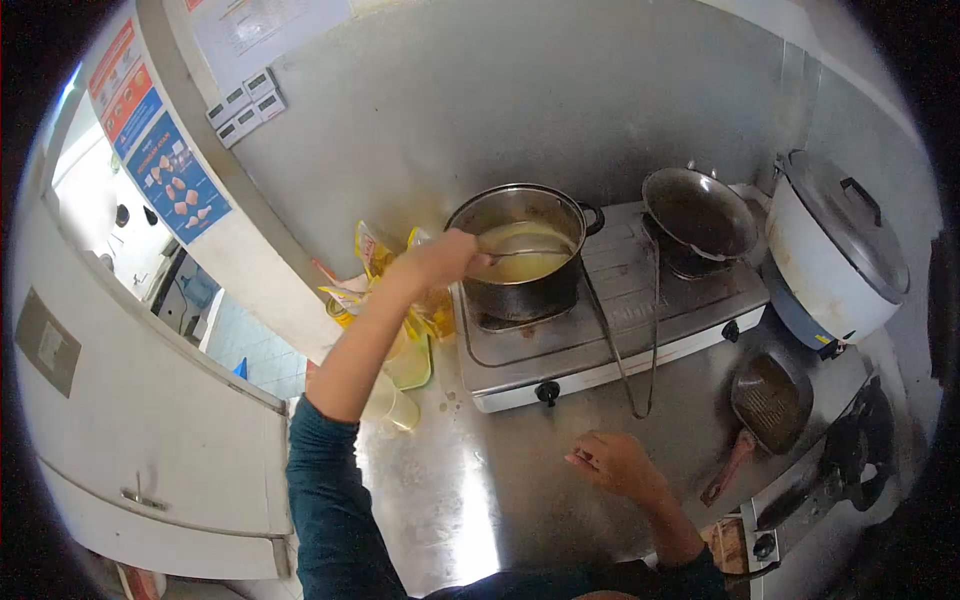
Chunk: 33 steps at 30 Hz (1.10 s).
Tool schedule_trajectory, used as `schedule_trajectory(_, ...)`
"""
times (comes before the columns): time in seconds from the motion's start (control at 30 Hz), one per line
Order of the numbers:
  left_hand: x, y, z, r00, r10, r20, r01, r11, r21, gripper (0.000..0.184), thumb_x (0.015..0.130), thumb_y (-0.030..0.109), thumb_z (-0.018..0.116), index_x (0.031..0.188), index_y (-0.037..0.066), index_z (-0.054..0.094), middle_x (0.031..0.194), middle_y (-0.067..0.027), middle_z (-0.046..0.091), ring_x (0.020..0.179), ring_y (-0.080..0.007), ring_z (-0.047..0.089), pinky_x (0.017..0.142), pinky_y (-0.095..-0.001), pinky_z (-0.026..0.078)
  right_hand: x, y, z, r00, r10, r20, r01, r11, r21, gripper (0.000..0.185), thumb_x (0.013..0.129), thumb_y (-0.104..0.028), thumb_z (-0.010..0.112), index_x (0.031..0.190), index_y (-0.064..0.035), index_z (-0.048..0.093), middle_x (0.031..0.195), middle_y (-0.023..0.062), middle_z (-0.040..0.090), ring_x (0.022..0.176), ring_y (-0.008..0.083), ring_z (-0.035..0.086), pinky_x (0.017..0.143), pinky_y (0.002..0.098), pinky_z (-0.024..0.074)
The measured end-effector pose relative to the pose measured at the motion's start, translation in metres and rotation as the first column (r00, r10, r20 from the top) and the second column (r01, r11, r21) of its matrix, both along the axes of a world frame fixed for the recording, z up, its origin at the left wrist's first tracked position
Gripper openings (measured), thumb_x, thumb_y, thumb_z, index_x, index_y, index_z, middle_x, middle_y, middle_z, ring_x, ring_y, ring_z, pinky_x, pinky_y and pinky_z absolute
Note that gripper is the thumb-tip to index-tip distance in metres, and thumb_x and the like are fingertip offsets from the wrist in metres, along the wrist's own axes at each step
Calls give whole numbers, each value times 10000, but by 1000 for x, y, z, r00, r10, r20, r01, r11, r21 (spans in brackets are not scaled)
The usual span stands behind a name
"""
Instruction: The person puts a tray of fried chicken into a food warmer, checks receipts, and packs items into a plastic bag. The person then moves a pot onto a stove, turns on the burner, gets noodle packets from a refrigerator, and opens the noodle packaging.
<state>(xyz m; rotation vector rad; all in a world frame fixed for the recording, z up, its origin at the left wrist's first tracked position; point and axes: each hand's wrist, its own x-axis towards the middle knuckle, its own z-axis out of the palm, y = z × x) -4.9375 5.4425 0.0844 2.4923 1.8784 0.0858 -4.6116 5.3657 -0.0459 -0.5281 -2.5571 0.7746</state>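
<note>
Metal utensil (525,251): located inside the dark pot (515,301), its far end at the pale yellowish liquid (518,268). The left hand (448,257) is closed around the utensil's handle, at the near-left side of the pot rim. The pot stands on the left burner of the two-burner stove (690,308). The right hand (618,465) is over the steel counter (545,490) in front of the stove, fingers loosely curled; whether it grips anything cannot be told. Tongs (655,340) lie across the stove, hanging over its front edge. A wok (700,213) occupies the right burner. Yellow packets (375,252) stand left of the pot; right of the stove are a large cooker (825,245) and a ridged pan (772,402).
</note>
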Motion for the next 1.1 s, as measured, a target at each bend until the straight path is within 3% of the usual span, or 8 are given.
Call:
schedule_trajectory(0.13, -1, -42, 49, 988, 137, 68, -146, 978, 146, 192, 664, -39, 418, 798, -10, 552, 799, -166, 566, 755, -312, 547, 667, -354, 428, 12, -19, -28, 997, -18, 81, 32, 985, -170, 207, 761, -249, 492, 750, -42, 503, 651, 107, 507, 602, 277, 510, 556, 372, 405)
schedule_trajectory(0.23, -15, -63, 51, 983, 91, 159, -151, 895, 420, 155, 677, 54, 450, 796, 10, 539, 691, -175, 549, 687, -305, 543, 596, -363, 423, 17, -40, -44, 995, 9, 101, 18, 964, -265, 214, 763, -255, 490, 765, -42, 508, 658, 108, 519, 611, 285, 513, 567, 374, 405)
schedule_trajectory(0.53, 35, -106, -37, 904, 294, -311, -235, 948, 214, 341, 746, 69, 392, 1082, 16, 379, 1036, -192, 451, 783, -322, 541, 651, -381, 459, 30, -88, -63, 990, -5, 144, 44, 961, -271, 221, 767, -252, 507, 791, -34, 526, 660, 108, 524, 629, 243, 513, 579, 344, 396)
schedule_trajectory(0.73, 12, -71, -79, 846, 492, -205, -424, 854, 301, 408, 716, 65, 418, 1103, -45, 354, 1210, -239, 289, 758, -383, 530, 664, -417, 448, 35, -111, -67, 984, 39, 173, -5, 981, -193, 275, 784, -274, 472, 875, -17, 500, 742, 134, 523, 682, 285, 512, 602, 368, 397)
schedule_trajectory(0.87, 2, -61, -103, 903, 417, -106, -296, 782, 549, 432, 805, 274, 392, 1101, -41, 382, 1145, -261, 369, 936, -391, 466, 773, -425, 394, 40, -127, -87, 962, 43, 269, 22, 971, -237, 286, 797, -280, 444, 906, -18, 478, 797, 144, 516, 716, 292, 509, 623, 387, 400)
schedule_trajectory(0.93, 50, -79, -54, 803, 595, 31, -588, 783, 201, 392, 824, 285, 361, 1037, -35, 437, 1048, -268, 448, 818, -373, 521, 661, -412, 438, 52, -133, -83, 969, 5, 246, 53, 972, -228, 279, 799, -280, 436, 892, -20, 473, 799, 145, 513, 725, 296, 508, 630, 395, 401)
schedule_trajectory(1.0, 29, -82, -86, 933, 333, 138, -343, 703, 623, 404, 845, 319, 330, 943, -32, 504, 952, -261, 494, 756, -377, 524, 617, -418, 430, 62, -139, -72, 983, -47, 180, 83, 977, -196, 268, 796, -278, 433, 863, -21, 470, 785, 146, 510, 729, 301, 507, 632, 401, 403)
schedule_trajectory(1.1, 33, -93, -84, 816, 577, 41, -558, 765, 323, 392, 849, 298, 326, 878, -31, 536, 856, -250, 513, 709, -380, 517, 589, -419, 420, 71, -147, -100, 943, -131, 307, 202, 956, -212, 253, 783, -269, 442, 834, -22, 463, 769, 146, 505, 726, 307, 508, 626, 402, 407)
